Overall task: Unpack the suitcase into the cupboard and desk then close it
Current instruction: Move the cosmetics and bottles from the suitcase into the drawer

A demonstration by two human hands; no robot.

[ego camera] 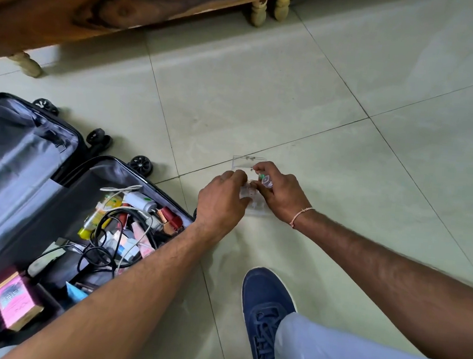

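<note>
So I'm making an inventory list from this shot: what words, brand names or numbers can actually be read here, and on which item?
None can be read with confidence.
Pink box in the suitcase: dark print, upside down and blurred, illegible.
Yellow bottle: label has green and red marks, too small to read.
White charger: a green mark only, no legible text.
Small clear items in the left hand and right hand: no readable print.

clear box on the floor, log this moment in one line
left hand holds clear box | right hand pinches small vial over it | suitcase open, still full
</note>
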